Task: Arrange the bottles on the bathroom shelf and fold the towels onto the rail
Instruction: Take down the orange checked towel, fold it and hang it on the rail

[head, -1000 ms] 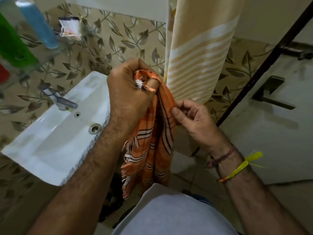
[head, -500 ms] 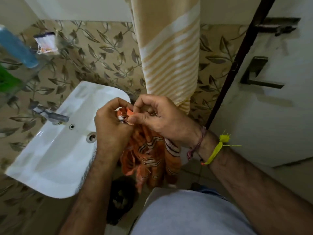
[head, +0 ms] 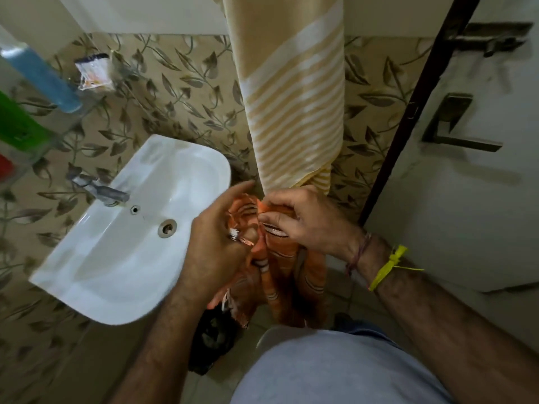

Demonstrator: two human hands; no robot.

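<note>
An orange striped towel (head: pixel 280 275) with a fringed edge hangs bunched between my hands in front of my body. My left hand (head: pixel 215 243) holds its upper left part, with the index finger stretched out. My right hand (head: pixel 306 223) pinches the top edge beside it. A yellow towel with white stripes (head: pixel 294 97) hangs down the wall just above my hands; the rail that carries it is out of view. On a glass shelf (head: pixel 52 132) at the far left stand a blue bottle (head: pixel 43 77), a green bottle (head: pixel 17 123) and a red one (head: pixel 4 170).
A white washbasin (head: pixel 96 266) with a metal tap (head: pixel 102 192) sits left of my hands. A white door with a dark handle (head: pixel 455 126) fills the right side. A small sachet (head: pixel 93 70) hangs on the leaf-patterned wall tiles. A dark object (head: pixel 213 339) lies on the floor.
My right hand has come up from the towel's side to its top edge beside my left hand. Both hands and the orange towel have dropped lower in view, below the yellow towel.
</note>
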